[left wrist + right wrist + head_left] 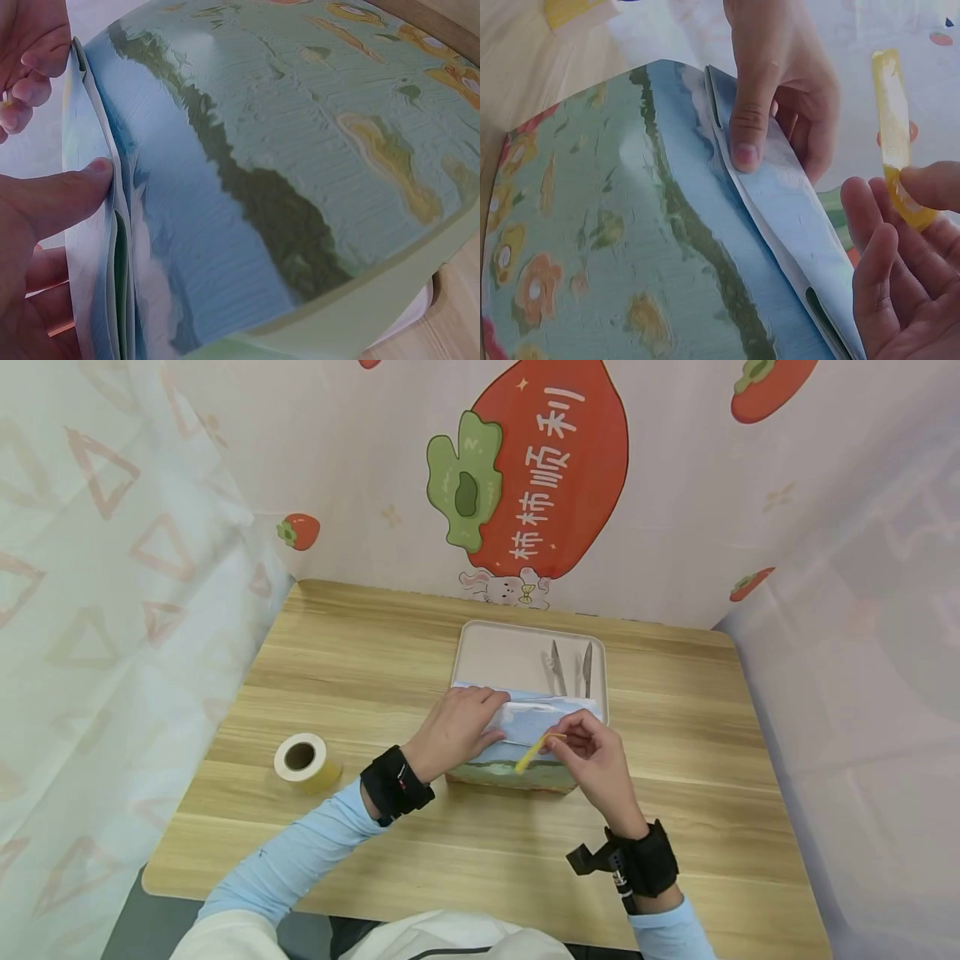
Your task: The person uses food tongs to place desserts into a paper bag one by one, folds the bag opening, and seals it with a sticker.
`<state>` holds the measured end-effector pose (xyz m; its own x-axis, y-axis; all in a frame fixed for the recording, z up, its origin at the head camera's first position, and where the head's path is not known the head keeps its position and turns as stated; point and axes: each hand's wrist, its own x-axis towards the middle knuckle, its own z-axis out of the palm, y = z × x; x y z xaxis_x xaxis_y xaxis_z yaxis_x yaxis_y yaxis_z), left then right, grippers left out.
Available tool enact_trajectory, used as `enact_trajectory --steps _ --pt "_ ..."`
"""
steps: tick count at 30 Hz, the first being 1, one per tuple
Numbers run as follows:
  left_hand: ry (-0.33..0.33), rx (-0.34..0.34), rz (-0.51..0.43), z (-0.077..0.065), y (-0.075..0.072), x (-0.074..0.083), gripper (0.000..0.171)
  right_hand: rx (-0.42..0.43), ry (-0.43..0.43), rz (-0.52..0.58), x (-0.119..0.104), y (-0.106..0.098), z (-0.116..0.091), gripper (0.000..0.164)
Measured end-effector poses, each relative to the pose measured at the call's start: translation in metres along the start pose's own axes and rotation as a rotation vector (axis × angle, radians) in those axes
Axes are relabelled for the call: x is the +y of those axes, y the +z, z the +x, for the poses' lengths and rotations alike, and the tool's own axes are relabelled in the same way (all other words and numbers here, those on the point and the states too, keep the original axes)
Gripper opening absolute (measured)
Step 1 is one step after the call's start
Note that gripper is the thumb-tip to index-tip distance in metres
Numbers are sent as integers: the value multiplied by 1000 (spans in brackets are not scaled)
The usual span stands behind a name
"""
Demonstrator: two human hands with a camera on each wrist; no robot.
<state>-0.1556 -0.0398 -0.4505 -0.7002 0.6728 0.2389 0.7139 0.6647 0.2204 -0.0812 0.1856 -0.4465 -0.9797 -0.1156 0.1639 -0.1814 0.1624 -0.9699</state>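
Observation:
A paper bag (517,777), painted with flowers on green and a blue sky, stands in front of me with its top folded over. My left hand (461,727) pinches that folded edge; in the left wrist view the thumb (67,196) presses on the near side and the other fingers go behind the fold. Just right of it, my right hand (600,764) holds a short strip of yellow tape (892,112) by one end between thumb and fingers. The strip's other end sticks out free over the bag.
A roll of yellow tape (327,770) with a pale rim stands on the wooden table (360,693) at the left. Behind the bag lies a light tray (498,652) with two metal pieces of cutlery (587,668) on it. Printed cloth hangs around the table.

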Motion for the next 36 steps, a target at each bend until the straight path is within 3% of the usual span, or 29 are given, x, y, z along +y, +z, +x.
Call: enact_trajectory --steps 6,12,20,25,28,33,36 --pt "-9 -10 -2 0 0 0 51 23 25 -34 -1 4 -2 32" --pt "-7 -13 -6 0 0 0 50 43 57 25 0 7 -5 17" --pt "6 3 -2 0 1 -1 47 75 -20 108 -3 10 -8 13" --pt "3 -6 -7 1 2 0 47 211 49 105 -5 15 -13 11" --pt "3 -7 -13 1 2 -1 48 269 105 133 -5 19 -18 21" --pt "3 0 -11 2 0 -1 49 243 146 154 2 30 -25 53" --pt "3 -6 -4 2 -1 0 49 245 178 174 7 38 -28 56"
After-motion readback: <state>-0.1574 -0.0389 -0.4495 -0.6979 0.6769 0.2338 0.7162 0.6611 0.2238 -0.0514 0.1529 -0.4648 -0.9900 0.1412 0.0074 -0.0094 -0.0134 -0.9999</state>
